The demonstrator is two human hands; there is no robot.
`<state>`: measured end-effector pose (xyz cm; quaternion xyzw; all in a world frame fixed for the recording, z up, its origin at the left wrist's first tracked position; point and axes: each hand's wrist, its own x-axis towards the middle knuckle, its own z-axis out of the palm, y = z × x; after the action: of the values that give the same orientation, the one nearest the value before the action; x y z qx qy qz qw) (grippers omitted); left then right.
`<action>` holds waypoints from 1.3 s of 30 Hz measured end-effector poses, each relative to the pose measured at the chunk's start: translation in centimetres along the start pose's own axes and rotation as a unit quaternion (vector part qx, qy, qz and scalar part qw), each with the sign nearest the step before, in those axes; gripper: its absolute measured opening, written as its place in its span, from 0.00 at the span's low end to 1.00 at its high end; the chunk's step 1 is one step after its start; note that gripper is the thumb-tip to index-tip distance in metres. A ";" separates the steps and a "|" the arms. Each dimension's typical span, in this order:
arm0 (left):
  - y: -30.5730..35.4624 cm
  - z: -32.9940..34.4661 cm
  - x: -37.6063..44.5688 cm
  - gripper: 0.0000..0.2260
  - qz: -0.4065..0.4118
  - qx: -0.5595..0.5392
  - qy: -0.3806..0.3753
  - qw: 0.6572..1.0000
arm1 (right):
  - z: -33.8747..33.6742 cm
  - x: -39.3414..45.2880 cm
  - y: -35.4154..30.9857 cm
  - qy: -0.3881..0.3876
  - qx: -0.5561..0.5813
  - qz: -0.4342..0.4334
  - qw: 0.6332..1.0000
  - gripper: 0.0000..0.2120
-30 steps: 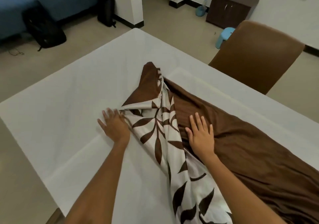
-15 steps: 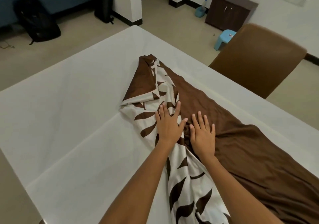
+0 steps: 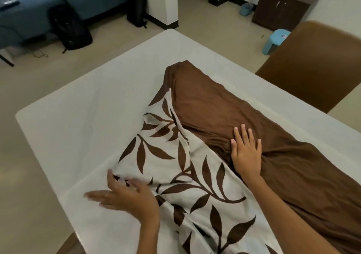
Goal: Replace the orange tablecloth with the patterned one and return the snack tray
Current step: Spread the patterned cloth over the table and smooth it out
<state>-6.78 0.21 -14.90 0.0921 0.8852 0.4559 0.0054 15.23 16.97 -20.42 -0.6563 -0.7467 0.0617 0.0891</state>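
The patterned tablecloth (image 3: 175,167), cream with brown leaves and a plain brown half (image 3: 224,105), lies partly unfolded on the white table (image 3: 82,117). My left hand (image 3: 127,197) is blurred at the leafy part's near-left edge, fingers spread and pointing left, thumb by the cloth's corner. My right hand (image 3: 247,154) lies flat, fingers apart, pressing on the brown half. No orange tablecloth or snack tray is in view.
A brown chair (image 3: 316,62) stands against the table's far right side. Beyond it are a blue stool (image 3: 275,40) and a dark cabinet (image 3: 283,5). Two black backpacks (image 3: 70,29) and a blue sofa (image 3: 25,15) sit on the floor at the far left, by a white pillar (image 3: 166,1).
My left hand went from the cloth's middle out to its near-left edge, and the leafy part now spreads wider to the left. My right hand stayed pressing on the brown half.
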 end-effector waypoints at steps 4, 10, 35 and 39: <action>2.7 0.9 -5.6 0.26 0.353 0.012 -0.194 0.915 | -0.4 -0.1 0.0 -0.009 0.001 -0.001 1.000 0.23; 0.1 7.1 -2.1 0.29 0.561 0.246 -0.420 0.670 | -0.6 -0.2 0.2 -0.013 0.000 -0.004 1.000 0.26; -1.5 7.7 1.7 0.35 0.388 0.294 -0.308 0.818 | -0.4 2.1 0.1 -0.014 -0.012 -0.017 1.000 0.27; -0.5 9.3 1.9 0.35 0.371 0.287 -0.306 0.829 | -0.1 5.8 0.4 -0.051 -0.018 -0.027 0.998 0.25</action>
<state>-7.82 7.75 -20.61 0.5458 0.8283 0.0979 0.0800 14.97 22.79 -20.16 -0.6332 -0.7689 0.0787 0.0406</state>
